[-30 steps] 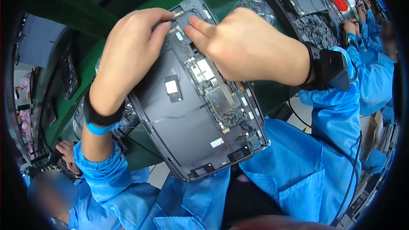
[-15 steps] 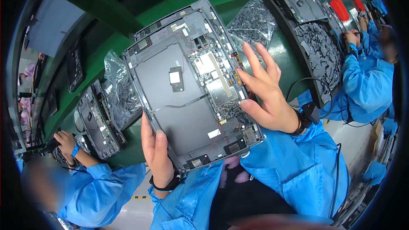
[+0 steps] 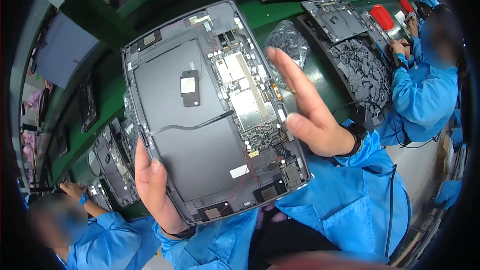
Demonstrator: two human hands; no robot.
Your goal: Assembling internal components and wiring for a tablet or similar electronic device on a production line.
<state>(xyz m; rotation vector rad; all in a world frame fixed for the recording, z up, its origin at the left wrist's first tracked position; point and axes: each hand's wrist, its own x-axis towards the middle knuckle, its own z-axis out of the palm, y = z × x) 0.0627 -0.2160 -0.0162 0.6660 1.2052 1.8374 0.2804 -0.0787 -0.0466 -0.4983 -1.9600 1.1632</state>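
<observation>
in the head view, the left hand [image 3: 152,190] grips the lower left edge of an opened dark grey tablet chassis [image 3: 200,120], thumb lying over the rim onto the flat inner panel and the other fingers hidden behind it, so this grip is closed on the chassis. the chassis is held up in the air, tilted, above the near edge of the green counter [image 3: 280,17], its open inside facing the camera. the right hand [image 3: 305,115] is open, fingers stretched out and spread, its thumb and palm pressed against the right edge of the chassis beside the circuit board [image 3: 247,97]; it closes on nothing. a small black rectangular part with a pale square [image 3: 189,88] sits on the upper part of the inner panel, and a thin dark cable [image 3: 195,126] runs across the panel from the left rim to the board. thin red wires [image 3: 250,162] trail down the right side below the board. both forearms wear blue sleeves, and a dark band sits at the right wrist. on the counter behind, toward its far right, lie a crumpled clear plastic bag [image 3: 287,40], another open chassis [image 3: 337,20], a heap of dark small parts [image 3: 362,65] and a red object [image 3: 384,16]. a co-worker in blue [image 3: 425,95] sits at the right end of the counter, another [image 3: 95,235] at the lower left, with more open chassis [image 3: 117,165] lying just beside that person.
</observation>
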